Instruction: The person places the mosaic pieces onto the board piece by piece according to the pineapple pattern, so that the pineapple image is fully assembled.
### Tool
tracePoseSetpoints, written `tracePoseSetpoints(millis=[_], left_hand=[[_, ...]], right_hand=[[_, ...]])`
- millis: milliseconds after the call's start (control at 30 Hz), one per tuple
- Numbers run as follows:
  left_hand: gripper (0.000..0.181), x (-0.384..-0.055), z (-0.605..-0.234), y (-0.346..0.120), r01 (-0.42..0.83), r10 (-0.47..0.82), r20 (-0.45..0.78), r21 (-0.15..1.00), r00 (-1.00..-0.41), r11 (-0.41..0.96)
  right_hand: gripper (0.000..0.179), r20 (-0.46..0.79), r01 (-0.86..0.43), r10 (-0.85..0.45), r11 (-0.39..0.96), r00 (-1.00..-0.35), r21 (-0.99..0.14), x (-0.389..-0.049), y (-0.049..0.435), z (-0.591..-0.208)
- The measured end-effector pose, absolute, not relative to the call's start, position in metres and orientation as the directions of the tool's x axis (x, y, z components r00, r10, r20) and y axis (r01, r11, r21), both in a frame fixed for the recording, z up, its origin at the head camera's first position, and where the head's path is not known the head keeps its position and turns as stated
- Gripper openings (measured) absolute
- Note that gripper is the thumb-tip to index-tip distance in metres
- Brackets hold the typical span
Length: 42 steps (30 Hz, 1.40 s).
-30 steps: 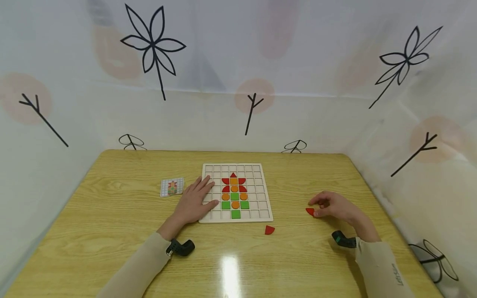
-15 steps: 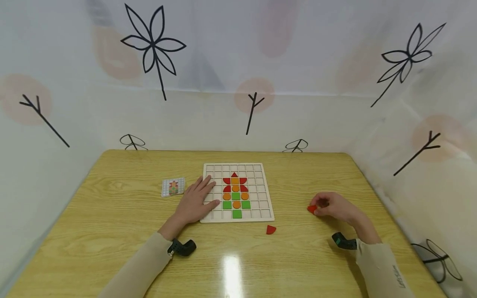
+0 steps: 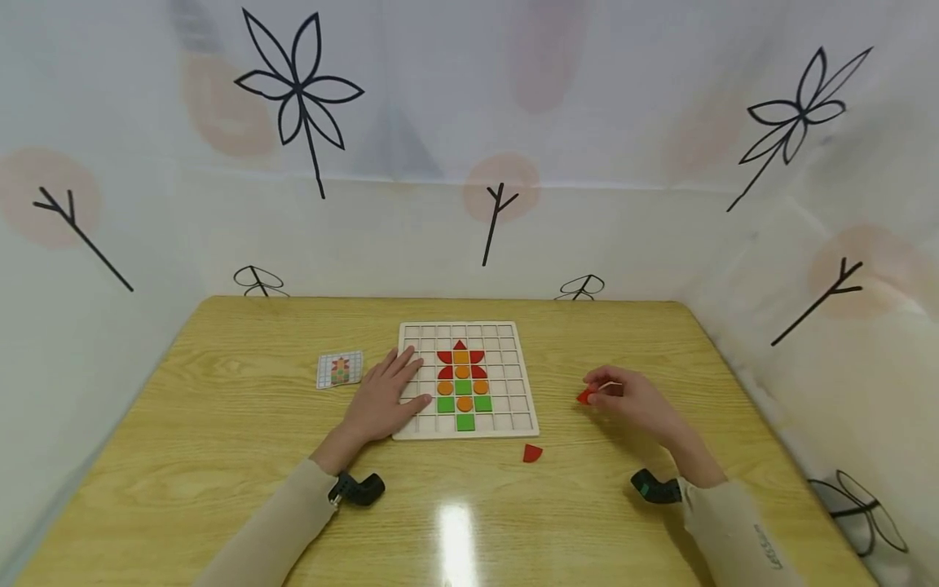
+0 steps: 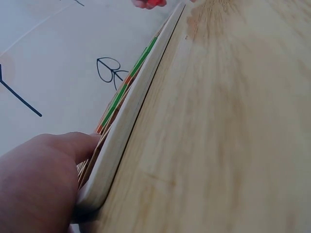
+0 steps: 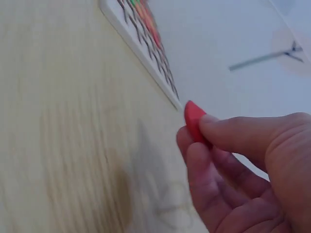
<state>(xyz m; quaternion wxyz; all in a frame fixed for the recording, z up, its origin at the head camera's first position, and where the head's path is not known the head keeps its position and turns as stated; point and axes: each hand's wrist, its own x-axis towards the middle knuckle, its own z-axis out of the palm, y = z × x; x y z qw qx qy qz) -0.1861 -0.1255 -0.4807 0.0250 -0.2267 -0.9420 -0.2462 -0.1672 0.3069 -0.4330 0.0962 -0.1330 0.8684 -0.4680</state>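
Observation:
My right hand pinches a red quarter-circle piece between thumb and fingers, lifted off the table to the right of the board. My left hand lies with fingers spread on the left edge of the white gridded board. On the board, red, orange and green pieces form a pattern down the middle, with a red triangle at the top and a green square at the bottom. Another red quarter-circle piece lies on the table just in front of the board's right corner.
A small pattern card lies left of the board, close to my left fingertips. The wooden table meets a fabric backdrop at the back and sides. Each wrist wears a black camera.
My right hand has picked the red quarter-circle piece up from the table and moved it leftward, toward the board. The left hand stays in place on the board.

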Motion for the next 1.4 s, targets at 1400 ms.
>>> tracePoseSetpoints(millis=[1400], left_hand=[[0.068,-0.187,-0.48,-0.125,0.447,0.416,0.171,0.443,-0.893,0.777]], right_hand=[[0.011,0.078,-0.398,-0.528,0.527,-0.846,-0.751,-0.167,0.169,-0.454]])
